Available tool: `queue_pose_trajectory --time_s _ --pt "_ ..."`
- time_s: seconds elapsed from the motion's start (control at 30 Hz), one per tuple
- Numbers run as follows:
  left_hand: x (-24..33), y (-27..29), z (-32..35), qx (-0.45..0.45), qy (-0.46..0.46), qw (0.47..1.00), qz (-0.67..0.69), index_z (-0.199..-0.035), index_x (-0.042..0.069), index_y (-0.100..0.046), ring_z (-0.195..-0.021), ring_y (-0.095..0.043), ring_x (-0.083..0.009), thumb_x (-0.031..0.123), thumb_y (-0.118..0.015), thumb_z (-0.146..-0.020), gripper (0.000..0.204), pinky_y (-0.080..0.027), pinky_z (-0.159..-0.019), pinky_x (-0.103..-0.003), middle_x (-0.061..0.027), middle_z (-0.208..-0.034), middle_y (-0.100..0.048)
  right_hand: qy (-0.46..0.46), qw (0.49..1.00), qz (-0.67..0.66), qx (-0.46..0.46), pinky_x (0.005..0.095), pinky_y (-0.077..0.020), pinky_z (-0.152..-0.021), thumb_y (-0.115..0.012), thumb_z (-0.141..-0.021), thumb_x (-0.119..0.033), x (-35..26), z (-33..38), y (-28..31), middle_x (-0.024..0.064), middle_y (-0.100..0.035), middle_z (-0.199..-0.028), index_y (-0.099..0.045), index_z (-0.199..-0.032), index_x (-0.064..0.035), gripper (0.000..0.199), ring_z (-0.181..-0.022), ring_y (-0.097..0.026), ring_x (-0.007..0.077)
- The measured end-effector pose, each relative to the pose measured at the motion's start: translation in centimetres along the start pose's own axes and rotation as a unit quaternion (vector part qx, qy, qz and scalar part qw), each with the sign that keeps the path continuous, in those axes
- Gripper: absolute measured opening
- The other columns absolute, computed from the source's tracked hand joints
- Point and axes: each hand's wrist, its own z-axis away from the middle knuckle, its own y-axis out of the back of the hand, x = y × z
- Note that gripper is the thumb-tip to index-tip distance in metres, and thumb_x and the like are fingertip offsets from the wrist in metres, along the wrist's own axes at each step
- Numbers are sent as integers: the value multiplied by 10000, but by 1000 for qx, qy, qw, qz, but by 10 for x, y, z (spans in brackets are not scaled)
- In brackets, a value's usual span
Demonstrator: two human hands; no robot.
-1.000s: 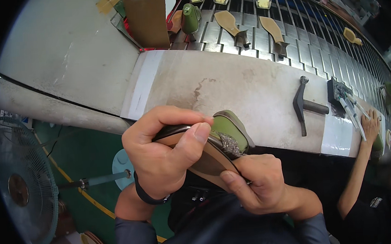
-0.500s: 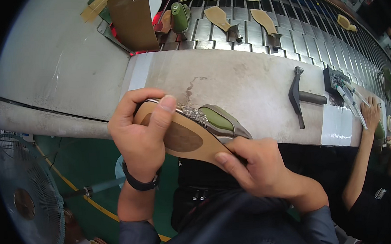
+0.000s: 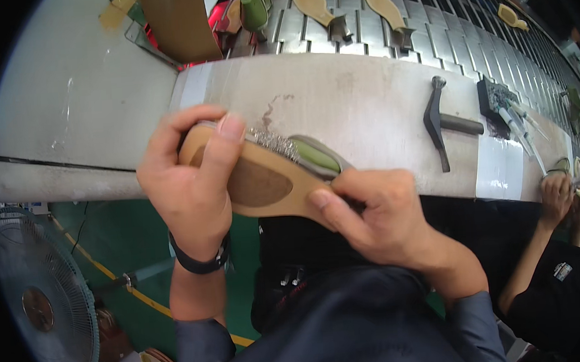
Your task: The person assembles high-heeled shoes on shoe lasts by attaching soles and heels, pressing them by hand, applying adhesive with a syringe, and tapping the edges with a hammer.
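Note:
Between both hands I hold a shoe [image 3: 260, 184] tilted with its tan sole toward me; a darker oval patch marks the forepart. Glittery silver trim runs along its upper, and a green shoe last [image 3: 315, 156] shows inside. My left hand [image 3: 192, 171] is closed around the toe end, thumb pressed on the sole. At the narrow heel end, my right hand [image 3: 379, 212] grips with its thumb on the sole and fingers behind. The shoe is above the near edge of the pale worktable [image 3: 372, 101].
A hammer [image 3: 436, 120] lies on the table to the right, beside a black box [image 3: 494, 103] with several white-and-blue sticks. Beyond runs a slatted metal conveyor [image 3: 354, 38] carrying tan soles [image 3: 383, 9] and a green last [image 3: 253, 10]. A fan [image 3: 40, 306] stands left; a co-worker's hand [image 3: 557, 196] works at right.
Both hands and the shoe have shifted slightly left and up in the picture, still gripped the same way. The co-worker's hand has drawn back toward the table edge.

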Motion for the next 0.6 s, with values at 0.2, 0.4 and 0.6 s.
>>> queue_pose_trajectory --time_s 0.2,0.4,0.6 --pt "24 -30 -25 -181 -183 960 113 -1151 -9 -719 -971 -670 -138 228 -737 -990 287 -506 -906 -293 -36 -1069 -736 141 987 52 63 296 -514 -844 -865 -842 -317 -19 -32 53 106 -737 -1156 -685 -1241 26 557 -980 -696 177" --pt "-10 -101 -10 -233 -161 930 235 -1354 -7 -606 -1285 -626 -260 374 -412 -1157 471 -444 -1105 -433 -142 -1313 -700 -109 993 -32 30 334 -550 -989 -611 -1040 -257 -14 -3 158 179 -714 -1254 -584 -1399 88 498 -1133 -715 220" --pt "-67 -121 70 -197 118 910 344 -1317 -39 -670 -1159 -637 -169 470 -366 -1171 610 -473 -1045 -328 -86 -1217 -721 -179 847 -445 231 452 -665 -844 -496 -1095 -278 81 103 149 236 -710 -1287 -546 -1420 62 473 -1086 -753 332"
